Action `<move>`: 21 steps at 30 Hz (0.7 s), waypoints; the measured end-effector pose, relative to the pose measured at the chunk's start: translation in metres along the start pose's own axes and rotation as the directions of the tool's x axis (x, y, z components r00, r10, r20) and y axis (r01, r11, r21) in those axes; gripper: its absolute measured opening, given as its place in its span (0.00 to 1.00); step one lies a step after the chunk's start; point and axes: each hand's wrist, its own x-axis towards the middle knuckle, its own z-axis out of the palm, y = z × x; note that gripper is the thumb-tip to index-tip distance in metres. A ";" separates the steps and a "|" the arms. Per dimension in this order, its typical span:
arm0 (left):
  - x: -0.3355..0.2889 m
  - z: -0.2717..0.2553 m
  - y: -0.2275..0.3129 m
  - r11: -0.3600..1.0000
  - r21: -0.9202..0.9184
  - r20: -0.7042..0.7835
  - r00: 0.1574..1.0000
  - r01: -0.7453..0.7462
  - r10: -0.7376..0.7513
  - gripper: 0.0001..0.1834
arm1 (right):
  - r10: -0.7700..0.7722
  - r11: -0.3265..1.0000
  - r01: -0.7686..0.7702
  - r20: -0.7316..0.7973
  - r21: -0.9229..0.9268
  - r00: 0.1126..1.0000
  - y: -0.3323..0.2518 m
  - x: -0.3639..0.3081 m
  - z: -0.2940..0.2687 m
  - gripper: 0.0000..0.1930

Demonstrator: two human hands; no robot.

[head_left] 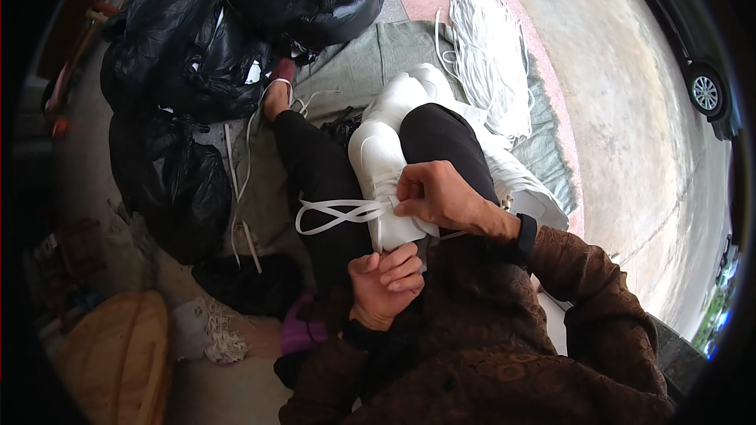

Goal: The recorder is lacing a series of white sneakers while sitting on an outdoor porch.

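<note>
A white shoe [372, 149] is held on the lap, between the two hands, with its toe pointed away from them. A flat white lace [319, 219] is looped out to the left of the right hand [433, 198]. That hand's thumb and finger are pinched together, it seems on the lace, close to the shoe's opening. The left hand [386, 287] is kept apart from the right, just below the heel, with its fingers half curled; whether anything is gripped by it cannot be told. By the look of it, the lace is being worked into the shoe. For the next move, a tight pinch and a shoe kept steady seem to be needed. More white shoes [398, 98] are piled past the hands. Farther off, a bunch of white laces [492, 67] is laid ahead and to the right, and black bags [307, 0] are heaped ahead and to the left.
</note>
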 end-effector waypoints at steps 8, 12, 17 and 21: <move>0.002 0.022 -0.018 0.985 0.170 -0.195 0.979 -0.033 0.066 0.12 | -0.202 0.931 0.247 0.186 -0.267 0.962 0.018 0.011 -0.032 0.09; -0.054 0.052 -0.024 0.290 0.902 -0.426 0.770 0.321 0.474 0.14 | -0.085 0.727 -0.231 -0.419 -0.646 0.904 0.072 0.007 -0.247 0.11; -0.012 0.080 0.026 -0.953 0.214 0.658 0.689 0.215 0.304 0.20 | 0.176 0.851 -0.449 -0.657 -0.273 0.733 0.122 -0.080 -0.294 0.11; 0.009 0.066 0.041 -0.970 0.187 0.242 0.949 0.158 0.201 0.09 | 0.466 0.811 0.027 -0.673 0.584 0.574 0.113 -0.047 -0.247 0.08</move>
